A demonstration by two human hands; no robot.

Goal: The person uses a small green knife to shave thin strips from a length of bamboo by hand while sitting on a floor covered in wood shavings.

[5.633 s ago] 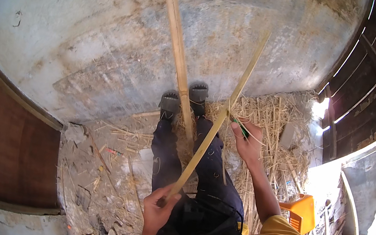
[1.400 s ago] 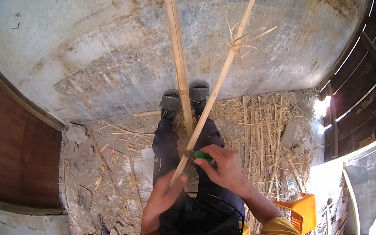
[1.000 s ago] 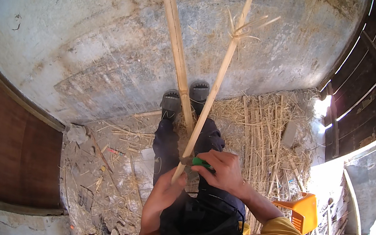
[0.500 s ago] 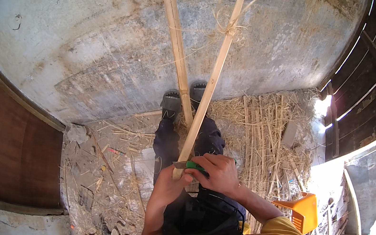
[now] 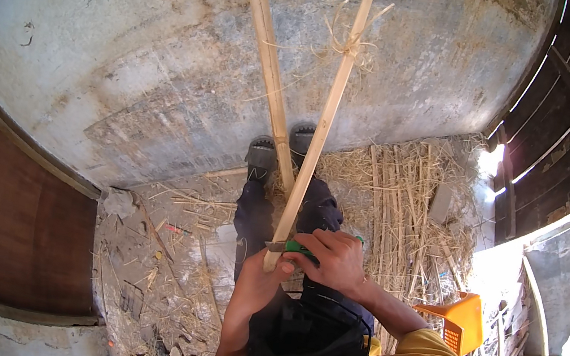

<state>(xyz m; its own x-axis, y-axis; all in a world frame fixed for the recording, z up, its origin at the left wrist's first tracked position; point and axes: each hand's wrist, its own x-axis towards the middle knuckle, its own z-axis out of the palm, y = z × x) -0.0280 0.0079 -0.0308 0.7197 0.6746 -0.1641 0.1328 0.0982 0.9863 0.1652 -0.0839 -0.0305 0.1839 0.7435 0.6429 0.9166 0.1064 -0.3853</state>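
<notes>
A long pale strip of bamboo [image 5: 317, 139] runs from the upper edge down to my hands, a knot of shavings curling off it high up. My left hand [image 5: 258, 281] is closed round its lower end. In my right hand [image 5: 335, 259] is the green handle of a knife [image 5: 295, 247]; the short blade lies across the strip just above my left thumb. A second bamboo pole [image 5: 269, 66] leans behind the strip, its foot down between my dark shoes.
A stained concrete wall [image 5: 168, 74] rises ahead. Bamboo strips and shavings [image 5: 397, 208] cover the floor at right, debris at left. An orange plastic chair [image 5: 464, 326] is by my right elbow, with bent poles [image 5: 535, 315] beyond it. A brown panel [image 5: 18, 213] stands at far left.
Both hands, the knife and the strip's lower end have shifted very slightly right and up. The grip of each hand is the same.
</notes>
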